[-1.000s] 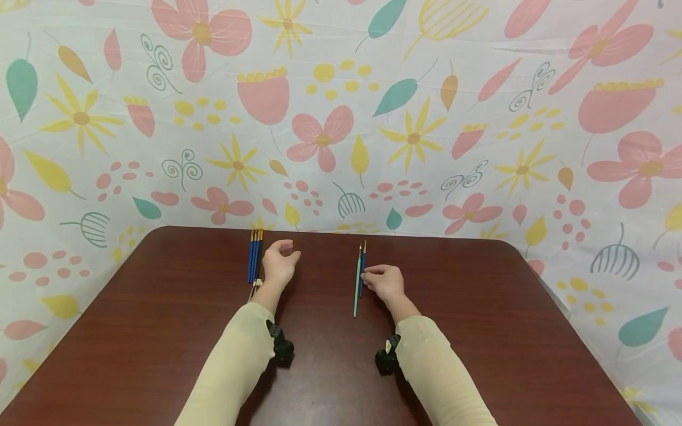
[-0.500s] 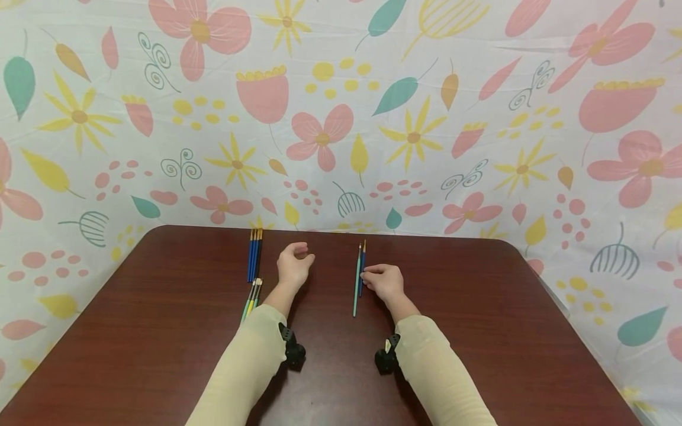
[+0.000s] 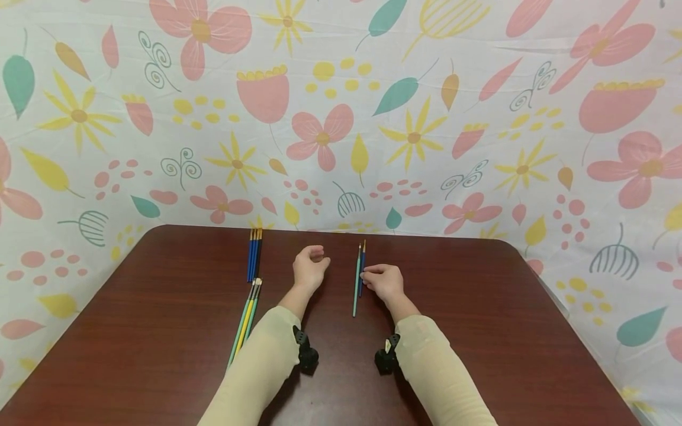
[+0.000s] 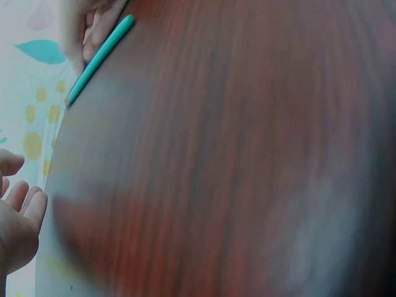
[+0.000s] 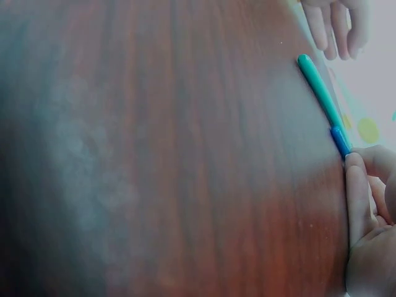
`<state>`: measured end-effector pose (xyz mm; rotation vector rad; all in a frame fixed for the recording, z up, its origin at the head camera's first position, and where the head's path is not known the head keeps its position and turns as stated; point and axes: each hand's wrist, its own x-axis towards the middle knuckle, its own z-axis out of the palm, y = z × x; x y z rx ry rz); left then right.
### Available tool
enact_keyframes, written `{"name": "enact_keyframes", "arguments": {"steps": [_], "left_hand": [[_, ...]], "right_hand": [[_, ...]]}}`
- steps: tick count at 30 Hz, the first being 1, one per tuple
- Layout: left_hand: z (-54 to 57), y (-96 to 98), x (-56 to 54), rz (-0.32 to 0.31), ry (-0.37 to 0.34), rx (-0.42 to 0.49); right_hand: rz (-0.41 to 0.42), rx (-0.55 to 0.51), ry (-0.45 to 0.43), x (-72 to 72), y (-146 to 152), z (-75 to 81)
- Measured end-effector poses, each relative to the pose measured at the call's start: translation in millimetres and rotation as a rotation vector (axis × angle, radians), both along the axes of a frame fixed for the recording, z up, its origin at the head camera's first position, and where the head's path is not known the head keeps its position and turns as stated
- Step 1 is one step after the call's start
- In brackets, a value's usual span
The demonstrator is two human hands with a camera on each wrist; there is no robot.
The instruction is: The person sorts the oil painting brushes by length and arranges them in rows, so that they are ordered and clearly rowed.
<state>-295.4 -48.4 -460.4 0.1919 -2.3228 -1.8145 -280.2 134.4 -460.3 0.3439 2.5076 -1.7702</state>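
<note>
My right hand [image 3: 385, 281] pinches a thin blue paintbrush [image 3: 363, 258] between thumb and fingertips, close to the tabletop. Directly left of it lies a longer mint-green paintbrush [image 3: 356, 290], nearly parallel. In the right wrist view the butt of the blue paintbrush [image 5: 340, 141] shows just beyond the fingertips, beside the green paintbrush [image 5: 318, 90]. My left hand [image 3: 311, 269] hovers left of this pair, fingers loosely bent with nothing in them. The left wrist view shows that left hand [image 4: 18, 226] apart from the green paintbrush [image 4: 102, 59].
On the left of the brown table [image 3: 160, 331] several blue paintbrushes [image 3: 254, 257] lie side by side. Below them are green and yellow paintbrushes [image 3: 245, 322], their lower ends hidden by my left sleeve. A flowered cloth [image 3: 341, 136] hangs behind the table's far edge.
My left hand has moved right, away from the blue row and toward the pair, uncovering the green and yellow paintbrushes. The right hand stays at the blue paintbrush.
</note>
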Motion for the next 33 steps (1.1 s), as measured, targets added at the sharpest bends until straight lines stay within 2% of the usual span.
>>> {"name": "enact_keyframes", "arguments": {"steps": [13,24,33], "left_hand": [[0.8,31.3,2.6,-0.042,0.002,0.007],[2.2,44.1,4.2,-0.084,0.009,-0.027],[-3.1,57.5,3.6,-0.09,0.024,-0.049]], "right_hand": [[-0.006,-0.003,0.023,1.2,0.1,1.2],[-0.009,0.026,0.015,-2.7,-0.7,-1.3],[-0.01,0.023,0.02,-1.9,-0.6,-0.5]]}}
